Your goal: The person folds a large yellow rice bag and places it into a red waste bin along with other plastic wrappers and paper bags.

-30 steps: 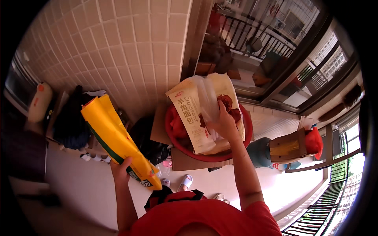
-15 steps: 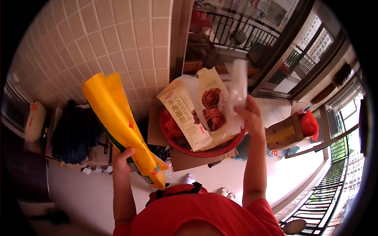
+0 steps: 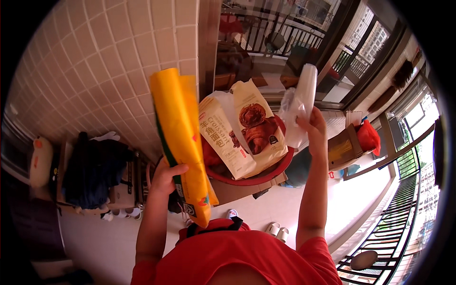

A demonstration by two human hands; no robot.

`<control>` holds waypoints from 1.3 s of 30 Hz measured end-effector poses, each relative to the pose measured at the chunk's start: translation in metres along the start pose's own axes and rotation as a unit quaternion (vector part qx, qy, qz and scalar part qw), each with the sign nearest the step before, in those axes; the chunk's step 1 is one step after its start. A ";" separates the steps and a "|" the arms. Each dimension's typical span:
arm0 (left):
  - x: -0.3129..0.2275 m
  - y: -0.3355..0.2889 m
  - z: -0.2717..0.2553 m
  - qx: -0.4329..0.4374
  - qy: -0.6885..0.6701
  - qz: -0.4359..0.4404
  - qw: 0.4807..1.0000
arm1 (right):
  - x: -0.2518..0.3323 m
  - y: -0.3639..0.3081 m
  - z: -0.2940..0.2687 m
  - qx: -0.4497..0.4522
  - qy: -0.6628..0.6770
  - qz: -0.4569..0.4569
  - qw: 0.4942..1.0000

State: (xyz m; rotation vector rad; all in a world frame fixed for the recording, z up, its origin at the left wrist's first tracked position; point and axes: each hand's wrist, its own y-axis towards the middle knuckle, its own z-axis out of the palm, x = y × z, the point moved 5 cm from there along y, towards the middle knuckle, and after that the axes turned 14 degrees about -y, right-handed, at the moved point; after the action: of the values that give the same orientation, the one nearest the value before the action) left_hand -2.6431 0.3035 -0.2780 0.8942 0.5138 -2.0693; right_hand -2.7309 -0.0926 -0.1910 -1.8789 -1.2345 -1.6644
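Observation:
My left hand (image 3: 164, 178) is closed around the lower part of a yellow plastic bag (image 3: 176, 114), flattened and folded lengthwise, with green along one edge. It stands tilted in front of the tiled wall. My right hand (image 3: 314, 130) grips the lower end of a roll of clear plastic bags (image 3: 306, 88), with a loose crinkled part hanging at its left. Between my hands sits a red basin (image 3: 247, 181). A flat cream food bag with printed lettering (image 3: 223, 137) and another cream bag with pastry pictures (image 3: 249, 95) lie across it, hiding much of its inside.
A cardboard box (image 3: 259, 186) supports the basin. Dark clothes (image 3: 92, 166) are heaped on boxes at the left. To the right stand another cardboard box (image 3: 343, 148) and a red bag (image 3: 368, 137). Slippers (image 3: 278, 231) lie on the floor; a railing (image 3: 394, 213) runs along the right.
My left hand has brought the yellow bag rightward and more upright, up to the basin's left side. My right hand has shifted the clear roll slightly right. Both holds are kept.

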 end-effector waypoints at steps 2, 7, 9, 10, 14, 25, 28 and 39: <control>0.009 0.010 0.007 -0.010 -0.001 -0.040 0.999 | -0.002 0.008 0.015 0.021 0.000 -0.020 1.000; 0.019 0.030 0.039 -0.059 0.036 -0.101 0.992 | -0.011 0.016 0.065 0.068 -0.028 -0.029 0.997; 0.022 0.037 0.041 -0.073 0.072 -0.128 0.986 | -0.016 0.020 0.075 0.074 -0.078 -0.018 0.994; 0.021 0.040 0.044 -0.082 0.091 -0.134 0.983 | -0.016 0.022 0.079 0.071 -0.087 -0.030 0.993; 0.017 0.039 0.050 -0.112 0.184 -0.158 0.964 | -0.012 0.026 0.074 0.048 -0.154 -0.056 0.985; 0.037 0.037 0.049 -0.164 0.259 -0.122 0.944 | -0.034 0.005 0.091 0.170 -0.131 -0.054 0.975; 0.032 0.018 0.032 -0.198 0.238 -0.093 0.946 | -0.042 0.010 0.069 0.121 -0.217 -0.043 0.968; 0.019 -0.017 0.000 -0.021 0.243 0.075 0.967 | -0.005 -0.020 0.048 0.144 -0.076 -0.070 0.984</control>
State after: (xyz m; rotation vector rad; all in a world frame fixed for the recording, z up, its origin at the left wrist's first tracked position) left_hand -2.6652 0.3040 -0.2918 1.3813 0.7179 -1.6916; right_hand -2.7162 -0.0481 -0.2133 -1.8019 -1.6067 -1.3371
